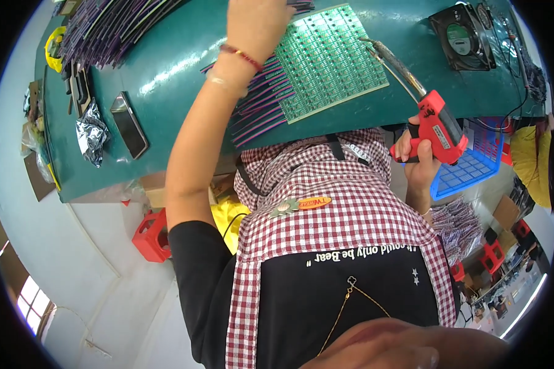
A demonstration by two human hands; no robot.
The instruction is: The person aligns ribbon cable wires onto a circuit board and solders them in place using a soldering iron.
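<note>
My right hand grips the red handle of a soldering gun at the right of the bench. The gun's long metal tip points up and left, over the right side of a green circuit board panel made of many small repeated boards. Purple and black wires lie in a row along the panel's left edge, their ends reaching onto it. My left hand is at the top of the picture, above the panel's upper left corner. Its fingers are cut off or hidden, so what they hold does not show.
A large bundle of wires lies at the far left of the green bench. Nearer are a phone, crumpled foil and yellow tape. A black fan stands far right. A blue basket sits below the bench's right side.
</note>
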